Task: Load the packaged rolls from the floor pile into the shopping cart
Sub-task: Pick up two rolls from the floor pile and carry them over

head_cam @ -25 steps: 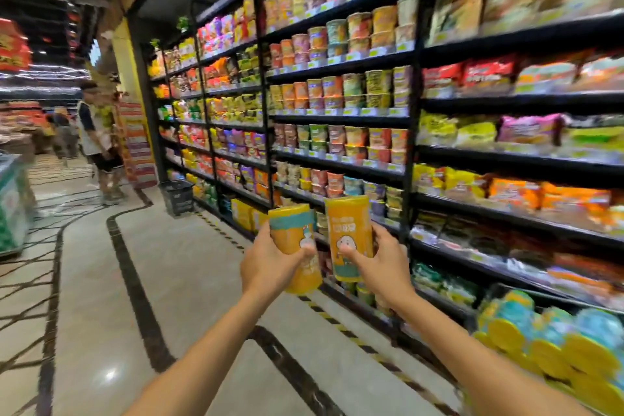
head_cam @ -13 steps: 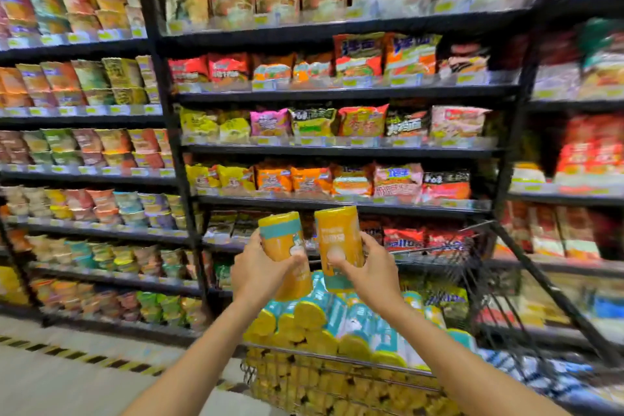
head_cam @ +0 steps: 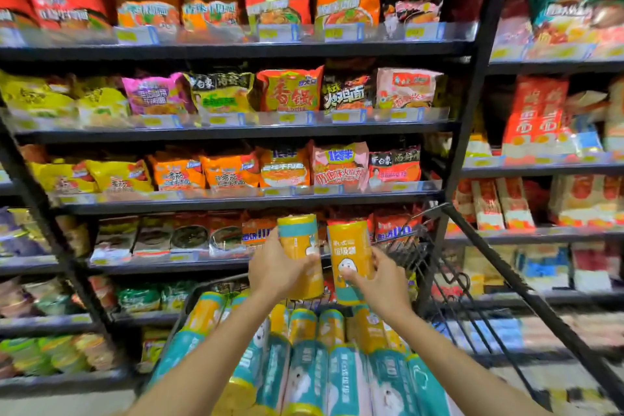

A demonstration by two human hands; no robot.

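- Left hand (head_cam: pixel 273 272) is pictured wrapped around a teal-banded yellow roll (head_cam: pixel 299 246), which is held upright above the shopping cart (head_cam: pixel 418 253).
- Right hand (head_cam: pixel 385 284) is closed around a second yellow roll (head_cam: pixel 349 253), also carried upright, just beside the first and on the side of the cart's right wall.
- Both rolls are held over the cart's far end, above the loaded rolls (head_cam: pixel 304 365), which are laid flat in a row with their long axes run from the cart's near end to its far end.
- The held rolls' long axes are thus set roughly at right angles to the row below; a tilt is judged to be needed before either can be laid in line with the load.
- Neither hand can be called clearly nearer the load, though the second roll's lower end is seen slightly lower over the cart.
- Noodle shelves (head_cam: pixel 236 199) are seen beyond the cart's far end.
- The floor pile is not shown.
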